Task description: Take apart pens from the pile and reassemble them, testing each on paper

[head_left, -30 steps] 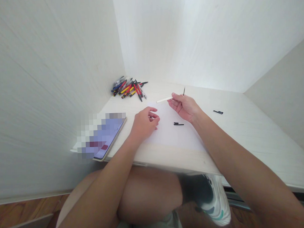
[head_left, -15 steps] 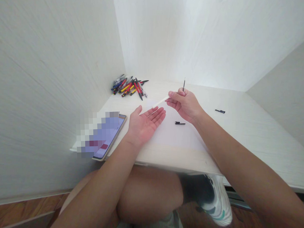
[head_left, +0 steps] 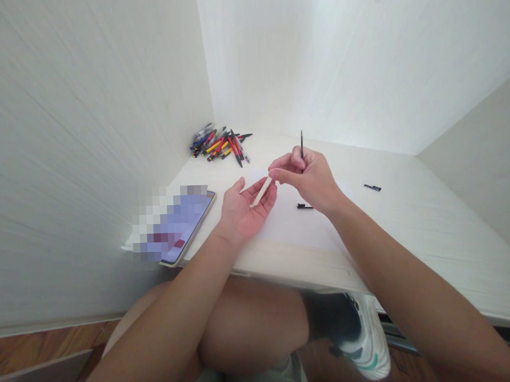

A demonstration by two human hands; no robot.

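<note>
My right hand (head_left: 311, 175) pinches one end of a slim white pen barrel (head_left: 261, 192) between thumb and fingertip. A thin dark ink refill (head_left: 302, 142) stands upright from between the other fingers of that hand. Under the barrel, my left hand (head_left: 248, 209) lies palm up with its fingers spread and slightly curled. The barrel's lower end is over the left palm; whether it presses on the skin I cannot tell. Just below the right hand, a small black pen part with a clip (head_left: 304, 206) lies on a white sheet of paper (head_left: 293, 228).
A heap of red, yellow, blue and clear pens (head_left: 220, 145) lies in the back left. By the left wall a phone (head_left: 193, 232) rests near the table's edge. One black pen cap (head_left: 372, 187) is on the right of the table (head_left: 407, 230). Pale walls enclose the table.
The white barrel has swung to a steeper slant, its lower end now over the left palm. My right hand has turned, and the left fingers have curled slightly. The refill stands more upright.
</note>
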